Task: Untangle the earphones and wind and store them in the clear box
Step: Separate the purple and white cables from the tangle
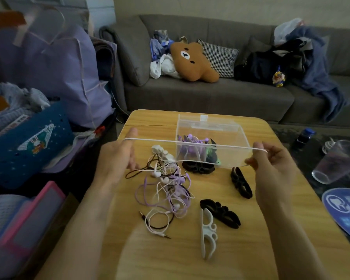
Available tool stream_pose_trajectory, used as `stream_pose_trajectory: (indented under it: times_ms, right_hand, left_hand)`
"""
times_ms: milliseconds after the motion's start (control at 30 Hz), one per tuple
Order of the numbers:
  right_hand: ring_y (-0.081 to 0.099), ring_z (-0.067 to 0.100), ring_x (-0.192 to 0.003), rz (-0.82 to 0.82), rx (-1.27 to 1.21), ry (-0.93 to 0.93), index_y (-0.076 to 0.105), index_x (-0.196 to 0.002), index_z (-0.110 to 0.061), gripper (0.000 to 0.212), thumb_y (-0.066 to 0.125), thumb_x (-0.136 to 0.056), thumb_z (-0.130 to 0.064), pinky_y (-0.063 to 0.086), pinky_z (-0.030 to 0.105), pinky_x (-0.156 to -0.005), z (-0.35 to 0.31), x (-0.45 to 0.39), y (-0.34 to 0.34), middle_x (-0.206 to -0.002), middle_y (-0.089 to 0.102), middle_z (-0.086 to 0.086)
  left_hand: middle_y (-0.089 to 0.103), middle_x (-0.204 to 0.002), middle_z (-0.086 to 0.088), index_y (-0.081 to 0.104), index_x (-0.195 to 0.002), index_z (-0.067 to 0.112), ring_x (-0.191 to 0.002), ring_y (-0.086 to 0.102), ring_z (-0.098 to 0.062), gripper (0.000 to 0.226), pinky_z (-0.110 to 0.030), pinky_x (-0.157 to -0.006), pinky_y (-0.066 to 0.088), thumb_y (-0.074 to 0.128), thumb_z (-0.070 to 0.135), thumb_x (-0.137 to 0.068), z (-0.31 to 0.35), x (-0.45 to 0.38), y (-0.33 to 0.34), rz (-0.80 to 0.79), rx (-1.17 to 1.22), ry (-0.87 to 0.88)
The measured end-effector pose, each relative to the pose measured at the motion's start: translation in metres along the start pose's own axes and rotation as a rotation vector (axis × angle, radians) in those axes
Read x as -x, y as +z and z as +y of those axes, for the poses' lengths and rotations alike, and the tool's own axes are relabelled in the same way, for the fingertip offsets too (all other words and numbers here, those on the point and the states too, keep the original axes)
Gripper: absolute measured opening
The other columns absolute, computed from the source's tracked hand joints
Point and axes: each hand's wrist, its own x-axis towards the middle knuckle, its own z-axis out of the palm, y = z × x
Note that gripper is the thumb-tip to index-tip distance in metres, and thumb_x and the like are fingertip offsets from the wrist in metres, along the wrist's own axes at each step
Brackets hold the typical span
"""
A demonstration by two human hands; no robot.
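Two hands are stretching a white earphone cord [190, 142] before the clear box [208, 142]; I am pinching it with left hand [117, 156] and right hand [271, 158].

Dim, flat indoor light; soft focus, wide-angle bending at edges.

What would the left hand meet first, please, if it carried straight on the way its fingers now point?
Probably nothing on the table: the left hand points up and away, holding the white cord taut above the wooden table. Beyond lies its far edge, then the grey sofa; depth is unclear.
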Motion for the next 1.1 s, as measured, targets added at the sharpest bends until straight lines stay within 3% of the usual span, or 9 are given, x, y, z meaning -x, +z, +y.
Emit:
stream_pose_trajectory:
  times_ms: [133, 233, 367, 533, 733, 800, 900, 1000, 1100]
  right_hand:
    - [0.053, 0.018, -0.060, -0.304, -0.463, 0.614, 0.061, -0.086, -0.011, 0.048, 0.041, -0.102, -0.052, 0.053, 0.040, -0.078, -0.006, 0.000, -0.002, -0.060, 0.046, 0.000]
    - [0.038, 0.016, -0.053, -0.342, -0.561, 0.739, 0.059, -0.082, -0.008, 0.055, 0.037, -0.101, -0.055, 0.049, 0.037, -0.072, -0.006, 0.001, -0.004, -0.059, 0.031, -0.001]
    - [0.026, 0.012, -0.054, -0.258, -0.598, 0.741, 0.056, -0.078, -0.010, 0.044, 0.054, -0.092, -0.052, 0.031, 0.027, -0.055, -0.006, -0.002, -0.004, -0.063, 0.023, -0.004]
    - [0.019, 0.010, -0.051, -0.154, -0.393, 0.618, 0.057, -0.072, -0.011, 0.049, 0.058, -0.089, -0.057, 0.018, 0.026, -0.051, -0.005, 0.002, 0.006, -0.055, 0.021, -0.006]
    - [0.046, 0.015, -0.061, -0.073, 0.323, 0.083, 0.065, -0.086, -0.018, 0.026, 0.064, -0.093, -0.042, 0.037, 0.029, -0.054, -0.007, 0.012, 0.009, -0.066, 0.054, 0.001]
    - [0.049, 0.017, -0.065, -0.083, 0.378, -0.006, 0.066, -0.084, -0.020, 0.012, 0.067, -0.090, -0.030, 0.039, 0.031, -0.056, -0.009, 0.012, 0.008, -0.070, 0.059, 0.005]
    - [0.056, 0.015, -0.067, -0.209, 0.442, 0.040, 0.068, -0.088, -0.021, 0.005, 0.067, -0.091, -0.024, 0.042, 0.028, -0.055, -0.019, 0.008, 0.001, -0.076, 0.067, 0.006]
    - [0.063, 0.015, -0.069, -0.503, 0.681, 0.153, 0.072, -0.088, -0.022, 0.035, 0.056, -0.095, -0.052, 0.045, 0.026, -0.058, -0.023, 0.008, -0.003, -0.073, 0.071, 0.000]
    - [0.067, 0.012, -0.091, -0.704, 0.773, 0.231, 0.075, -0.088, -0.024, 0.051, 0.041, -0.097, -0.061, 0.044, 0.024, -0.069, -0.017, 0.011, -0.001, -0.084, 0.077, -0.011]
  left_hand:
    - [0.025, -0.048, 0.003, 0.037, -0.051, 0.024, -0.040, 0.021, -0.016, 0.053, -0.025, -0.046, 0.024, 0.063, 0.057, -0.082, -0.005, -0.006, 0.001, -0.123, 0.102, -0.156]
    - [0.032, -0.051, 0.000, 0.042, -0.055, 0.016, -0.046, 0.027, -0.017, 0.049, -0.029, -0.044, 0.024, 0.071, 0.043, -0.084, -0.010, -0.009, 0.001, 0.047, -0.161, 0.003]
    - [0.056, -0.056, -0.002, 0.061, -0.070, 0.004, -0.052, 0.050, -0.017, 0.033, -0.025, -0.049, 0.038, 0.071, 0.029, -0.089, -0.010, -0.008, 0.003, 0.250, -0.394, 0.176]
    - [0.060, -0.060, -0.008, 0.055, -0.065, 0.012, -0.061, 0.059, -0.036, 0.023, -0.039, -0.058, 0.050, 0.068, 0.022, -0.081, -0.014, -0.009, 0.008, 0.337, -0.511, 0.322]
    - [0.057, -0.061, 0.003, 0.060, -0.074, 0.017, -0.056, 0.054, -0.020, 0.019, -0.029, -0.053, 0.043, 0.075, 0.028, -0.080, -0.006, 0.004, 0.023, 0.151, -0.577, 0.360]
    - [0.059, -0.067, 0.005, 0.061, -0.084, 0.024, -0.058, 0.054, -0.013, 0.019, -0.026, -0.050, 0.041, 0.077, 0.032, -0.081, -0.004, 0.010, 0.027, 0.012, -0.532, 0.341]
    - [0.054, -0.089, 0.011, 0.063, -0.103, 0.027, -0.074, 0.049, 0.000, 0.029, -0.016, -0.062, 0.038, 0.079, 0.036, -0.081, -0.006, 0.019, 0.032, -0.235, -0.570, 0.383]
    - [0.052, -0.102, 0.015, 0.065, -0.112, 0.028, -0.087, 0.044, 0.005, 0.038, -0.019, -0.074, 0.037, 0.077, 0.045, -0.080, -0.011, 0.025, 0.040, -0.407, -0.628, 0.428]
    - [0.050, -0.102, 0.016, 0.066, -0.113, 0.034, -0.100, 0.049, -0.005, 0.045, -0.028, -0.085, 0.044, 0.075, 0.057, -0.076, -0.013, 0.032, 0.048, -0.455, -0.703, 0.417]
